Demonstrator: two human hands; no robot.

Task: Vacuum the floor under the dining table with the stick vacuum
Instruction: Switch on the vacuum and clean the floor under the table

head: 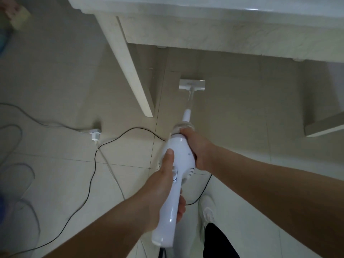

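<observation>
While held two-handed, stick vacuum [181, 151] slants forward — nozzle [192, 84] toward table [223, 34]

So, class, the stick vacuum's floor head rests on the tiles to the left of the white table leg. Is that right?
No. The head view shows the floor head resting on the tiles to the right of the white table leg, not the left.

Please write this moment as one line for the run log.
left hand: grips stick vacuum handle | right hand: holds its body | floor head: on floor at dining table edge | black cord: on floor
</observation>
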